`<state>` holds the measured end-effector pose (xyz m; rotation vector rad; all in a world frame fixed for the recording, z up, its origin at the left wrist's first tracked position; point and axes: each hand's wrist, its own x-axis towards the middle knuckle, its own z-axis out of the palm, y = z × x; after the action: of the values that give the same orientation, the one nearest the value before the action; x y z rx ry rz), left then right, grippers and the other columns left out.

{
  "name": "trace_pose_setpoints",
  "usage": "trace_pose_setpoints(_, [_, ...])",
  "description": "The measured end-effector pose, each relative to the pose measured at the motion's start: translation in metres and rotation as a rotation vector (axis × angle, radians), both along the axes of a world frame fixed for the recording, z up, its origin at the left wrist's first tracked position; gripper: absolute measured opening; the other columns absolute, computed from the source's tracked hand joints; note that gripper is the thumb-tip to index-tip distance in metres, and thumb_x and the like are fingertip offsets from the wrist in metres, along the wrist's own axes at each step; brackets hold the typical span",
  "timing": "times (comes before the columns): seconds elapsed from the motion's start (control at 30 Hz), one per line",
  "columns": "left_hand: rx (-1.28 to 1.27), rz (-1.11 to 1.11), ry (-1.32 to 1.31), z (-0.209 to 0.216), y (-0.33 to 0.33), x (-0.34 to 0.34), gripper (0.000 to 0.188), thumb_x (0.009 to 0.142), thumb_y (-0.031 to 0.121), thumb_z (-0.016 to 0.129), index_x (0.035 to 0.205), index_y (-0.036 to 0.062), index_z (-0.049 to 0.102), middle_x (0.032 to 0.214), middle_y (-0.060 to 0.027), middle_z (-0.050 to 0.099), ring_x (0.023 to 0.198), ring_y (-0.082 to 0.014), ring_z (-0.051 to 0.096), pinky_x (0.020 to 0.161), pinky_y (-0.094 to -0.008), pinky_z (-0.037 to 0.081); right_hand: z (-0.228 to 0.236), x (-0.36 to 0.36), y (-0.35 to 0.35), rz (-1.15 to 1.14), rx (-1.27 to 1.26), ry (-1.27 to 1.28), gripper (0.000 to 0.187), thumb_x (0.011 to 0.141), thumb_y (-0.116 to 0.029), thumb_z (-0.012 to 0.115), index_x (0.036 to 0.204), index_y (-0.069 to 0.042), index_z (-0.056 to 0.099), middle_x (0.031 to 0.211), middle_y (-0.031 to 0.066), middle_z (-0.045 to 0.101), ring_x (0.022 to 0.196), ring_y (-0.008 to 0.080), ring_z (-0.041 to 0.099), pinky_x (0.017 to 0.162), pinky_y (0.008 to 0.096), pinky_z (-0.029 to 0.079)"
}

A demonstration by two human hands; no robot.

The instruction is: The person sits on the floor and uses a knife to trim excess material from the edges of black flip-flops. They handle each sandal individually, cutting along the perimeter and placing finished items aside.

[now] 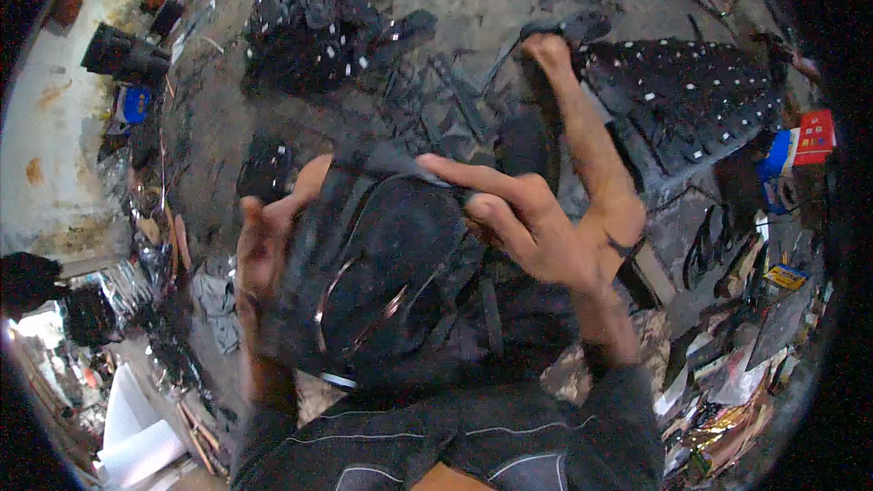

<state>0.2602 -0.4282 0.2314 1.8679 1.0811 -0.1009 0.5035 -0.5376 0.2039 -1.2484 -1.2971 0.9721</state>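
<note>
A black backpack [400, 255] with curved zipper lines and a strap lies across my lap, its upper end pointing away from me. My left hand [273, 227] grips its left side, thumb up near the top edge; motion smears the fingers a little. At the upper right edge, my right hand [532, 227] has its index finger stretched over the fabric, while the other fingers curl in against the bag. What those curled fingers pinch underneath is hidden. The lower side of the backpack cannot be seen.
My bare leg [591, 136] is bent on the right. Beyond the bag lies a dark heap [309, 36] with shiny bits. Black sheets [682, 95] with white specks are at the far right, near a red and blue packet [800, 155]. A white roll [141, 450] stands lower left.
</note>
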Motion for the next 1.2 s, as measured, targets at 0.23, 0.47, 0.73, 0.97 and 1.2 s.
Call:
trace_pose_setpoints(0.23, [-0.623, 0.484, -1.31, -0.016, -0.033, 0.095, 0.043, 0.098, 0.035, 0.065, 0.132, 0.0092, 0.062, 0.138, -0.005, 0.06, 0.13, -0.0244, 0.051, 0.109, -0.0466, 0.042, -0.024, -0.064, -0.012, -0.678, 0.105, 0.259, 0.048, 0.111, -0.026, 0.044, 0.156, -0.009, 0.04, 0.072, -0.0036, 0.056, 0.055, 0.0015, 0.043, 0.051, 0.0202, 0.036])
trace_pose_setpoints(0.47, [-0.776, 0.989, -1.268, -0.028, -0.011, 0.094, 0.025, 0.098, 0.021, 0.068, 0.12, 0.0077, 0.068, 0.117, -0.0051, 0.073, 0.103, -0.0222, 0.07, 0.092, -0.0386, 0.057, -0.095, -0.096, -0.101, -0.705, -0.022, -0.334, 0.023, 0.103, -0.026, 0.056, 0.107, -0.004, 0.061, 0.073, 0.0161, 0.06, 0.058, 0.0348, 0.06, 0.053, 0.0407, 0.046])
trace_pose_setpoints(0.73, [-0.743, 0.858, -1.02, -0.036, -0.057, 0.046, 0.028, 0.096, 0.014, 0.069, 0.122, 0.0051, 0.067, 0.119, -0.0058, 0.072, 0.107, -0.0225, 0.07, 0.097, -0.0463, 0.057, -0.056, -0.068, -0.132, -0.505, -0.299, -0.382, 0.035, 0.101, -0.042, 0.059, 0.097, -0.007, 0.058, 0.071, 0.0178, 0.063, 0.066, 0.0424, 0.064, 0.057, 0.0503, 0.047])
trace_pose_setpoints(0.97, [-0.681, 0.795, -0.919, -0.041, -0.072, 0.034, 0.028, 0.089, 0.004, 0.076, 0.115, -0.0009, 0.065, 0.106, -0.0085, 0.071, 0.096, -0.0193, 0.071, 0.087, -0.0391, 0.06, -0.031, -0.038, -0.115, -0.207, -0.376, -0.351, 0.031, 0.102, -0.037, 0.057, 0.106, -0.006, 0.06, 0.071, 0.023, 0.064, 0.068, 0.0475, 0.062, 0.061, 0.0536, 0.047])
trace_pose_setpoints(1.2, [-0.642, 0.757, -0.751, -0.036, -0.071, 0.025, 0.039, 0.085, 0.009, 0.08, 0.115, 0.0023, 0.056, 0.107, -0.0115, 0.069, 0.096, -0.0249, 0.071, 0.089, -0.0445, 0.06, -0.077, -0.039, -0.086, -0.143, -0.245, -0.335, 0.04, 0.092, -0.026, 0.065, 0.127, -0.006, 0.06, 0.078, 0.0242, 0.065, 0.074, 0.0477, 0.063, 0.065, 0.0534, 0.048])
